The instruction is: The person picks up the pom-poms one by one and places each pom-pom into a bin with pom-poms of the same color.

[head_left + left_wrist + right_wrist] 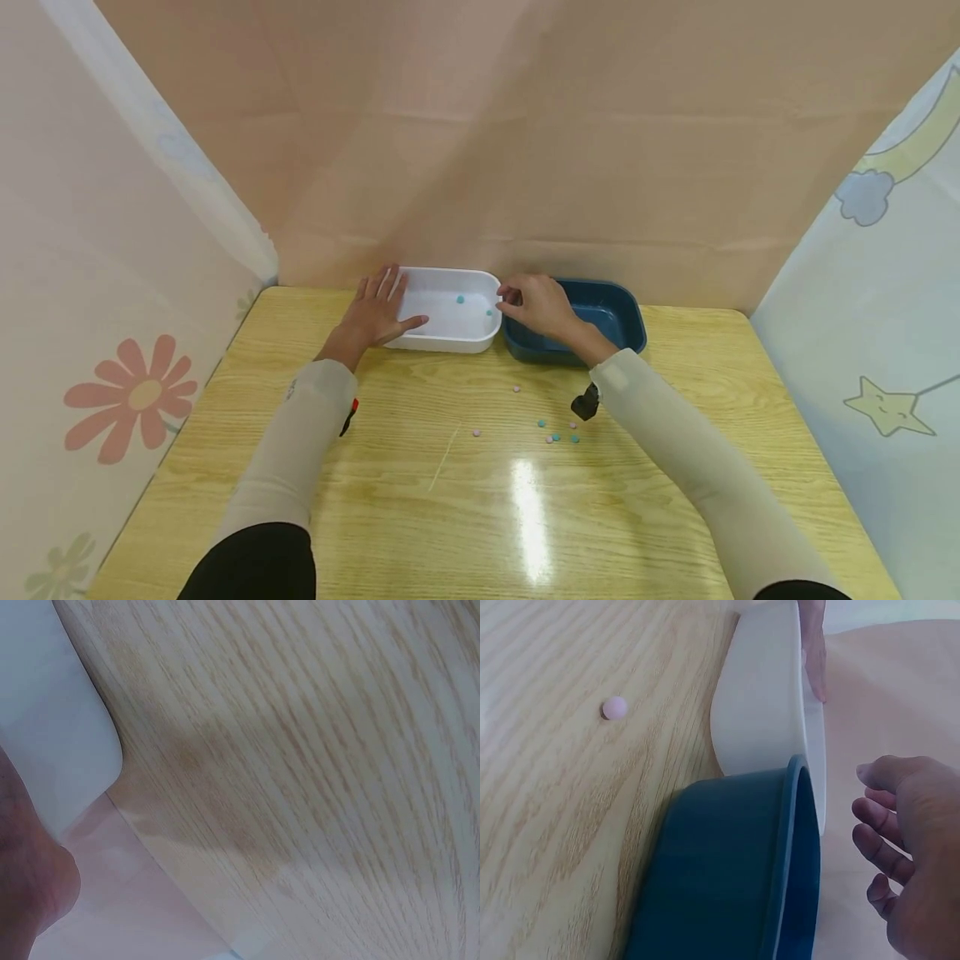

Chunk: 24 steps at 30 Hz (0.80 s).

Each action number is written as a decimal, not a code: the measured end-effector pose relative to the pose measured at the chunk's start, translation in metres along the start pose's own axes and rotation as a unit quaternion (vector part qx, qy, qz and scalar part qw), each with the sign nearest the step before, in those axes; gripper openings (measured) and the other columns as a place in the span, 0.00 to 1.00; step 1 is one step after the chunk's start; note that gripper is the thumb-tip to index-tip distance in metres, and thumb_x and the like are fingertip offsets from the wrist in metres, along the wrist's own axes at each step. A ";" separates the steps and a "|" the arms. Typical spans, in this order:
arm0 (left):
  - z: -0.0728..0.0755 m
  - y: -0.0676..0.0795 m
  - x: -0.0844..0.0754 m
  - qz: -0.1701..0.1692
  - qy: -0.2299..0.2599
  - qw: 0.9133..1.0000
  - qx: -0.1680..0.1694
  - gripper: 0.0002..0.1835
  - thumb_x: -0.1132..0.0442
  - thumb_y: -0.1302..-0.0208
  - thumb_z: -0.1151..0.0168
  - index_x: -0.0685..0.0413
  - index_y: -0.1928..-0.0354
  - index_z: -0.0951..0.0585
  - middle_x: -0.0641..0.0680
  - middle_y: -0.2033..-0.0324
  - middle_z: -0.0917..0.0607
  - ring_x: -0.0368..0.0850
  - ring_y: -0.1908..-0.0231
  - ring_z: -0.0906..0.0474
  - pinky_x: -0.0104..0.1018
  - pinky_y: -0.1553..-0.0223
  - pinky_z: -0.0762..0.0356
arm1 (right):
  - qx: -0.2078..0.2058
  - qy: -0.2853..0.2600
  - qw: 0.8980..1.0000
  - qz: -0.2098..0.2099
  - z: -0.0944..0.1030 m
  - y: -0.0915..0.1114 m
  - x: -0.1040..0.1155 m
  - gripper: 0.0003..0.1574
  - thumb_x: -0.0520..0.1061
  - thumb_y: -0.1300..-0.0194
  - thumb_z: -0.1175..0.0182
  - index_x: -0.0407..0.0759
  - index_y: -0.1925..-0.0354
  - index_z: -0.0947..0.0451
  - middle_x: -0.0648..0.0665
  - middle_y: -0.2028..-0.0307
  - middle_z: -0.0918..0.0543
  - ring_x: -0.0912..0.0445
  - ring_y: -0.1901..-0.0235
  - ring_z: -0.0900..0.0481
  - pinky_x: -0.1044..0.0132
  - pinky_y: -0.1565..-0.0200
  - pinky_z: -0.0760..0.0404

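A white rectangular tub (442, 343) stands against the back wall, with two small teal balls (461, 299) showing inside it. My left hand (378, 310) lies spread over the tub's left end, its fingers straight. Touching the white tub's right end is a dark blue tub (637, 333). My right hand (542, 305) hovers above where the two tubs meet. In the right wrist view its fingers (877, 817) are loosely bent, with a gap to the thumb and nothing visible between them. The blue tub's left part is partly hidden under that hand.
Several small pink and teal balls lie loose on the wooden table (420, 517), among them a pink ball (517, 389) in front of the tubs. Close behind the tubs rises a brown paper-covered wall (525, 183). Patterned panels (862, 333) stand along both sides.
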<state>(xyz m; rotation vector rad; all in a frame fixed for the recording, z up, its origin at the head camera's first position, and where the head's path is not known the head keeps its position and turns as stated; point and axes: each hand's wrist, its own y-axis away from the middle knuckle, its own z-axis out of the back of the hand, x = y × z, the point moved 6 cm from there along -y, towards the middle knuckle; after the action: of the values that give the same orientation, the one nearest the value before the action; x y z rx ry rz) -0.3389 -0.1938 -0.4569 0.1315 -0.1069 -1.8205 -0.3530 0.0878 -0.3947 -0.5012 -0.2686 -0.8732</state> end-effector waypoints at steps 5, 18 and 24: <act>0.000 0.001 -0.001 -0.001 0.003 1.000 0.001 0.56 0.24 0.24 0.66 0.59 0.15 0.66 0.61 0.16 0.70 0.60 0.16 0.76 0.62 0.19 0.72 | 0.001 -0.003 1.000 0.010 0.005 0.008 0.005 0.15 0.45 0.34 0.25 0.37 0.54 0.10 0.44 0.65 0.10 0.52 0.68 0.15 0.55 0.63 0.17; -0.001 0.001 0.000 -0.001 0.024 1.000 0.006 0.57 0.23 0.25 0.66 0.59 0.15 0.66 0.61 0.16 0.71 0.60 0.17 0.78 0.62 0.20 0.75 | 0.008 0.004 0.999 0.035 0.014 0.030 0.015 0.15 0.46 0.34 0.24 0.40 0.53 0.10 0.46 0.66 0.10 0.56 0.72 0.19 0.59 0.70 0.21; -0.003 -0.001 0.001 0.000 0.025 1.000 0.009 0.58 0.20 0.27 0.69 0.57 0.15 0.68 0.59 0.16 0.73 0.58 0.17 0.80 0.61 0.20 0.77 | 0.021 -0.003 0.999 0.041 0.015 0.039 0.021 0.15 0.45 0.34 0.24 0.38 0.53 0.10 0.46 0.66 0.11 0.52 0.70 0.17 0.60 0.69 0.20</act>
<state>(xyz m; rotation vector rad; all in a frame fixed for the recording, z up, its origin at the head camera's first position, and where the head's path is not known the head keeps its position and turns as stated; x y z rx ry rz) -0.3395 -0.1949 -0.4599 0.1890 -0.0886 -1.8150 -0.3091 0.1028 -0.3846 -0.4728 -0.2696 -0.7850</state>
